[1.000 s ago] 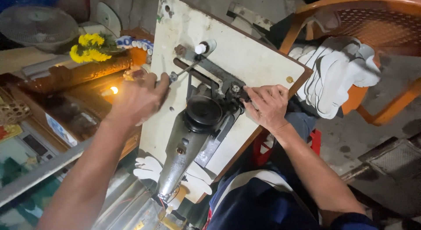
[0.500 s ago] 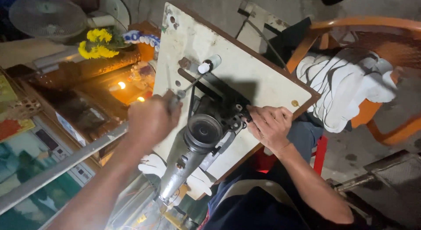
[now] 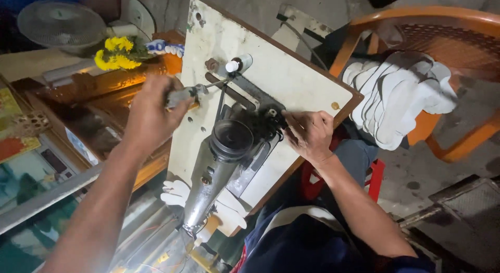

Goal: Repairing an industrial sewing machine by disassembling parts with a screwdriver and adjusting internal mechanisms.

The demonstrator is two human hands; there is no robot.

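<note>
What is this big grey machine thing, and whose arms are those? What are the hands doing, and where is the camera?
The camera sits on a person's head and looks down, so the two arms are that person's own. The grey machine looks like a sewing machine tipped over on its cream-coloured board, so you see its round wheel end. The left hand grips the handle of a thin tool, perhaps a screwdriver, whose tip reaches toward the dark metal parts on the board. The right hand presses its fingers against the dark parts of the machine beside the wheel. It does not seem to hold anything. On the right stands an orange plastic chair with a pile of white gloves on it. At the top left are yellow flowers and a small fan.
</note>
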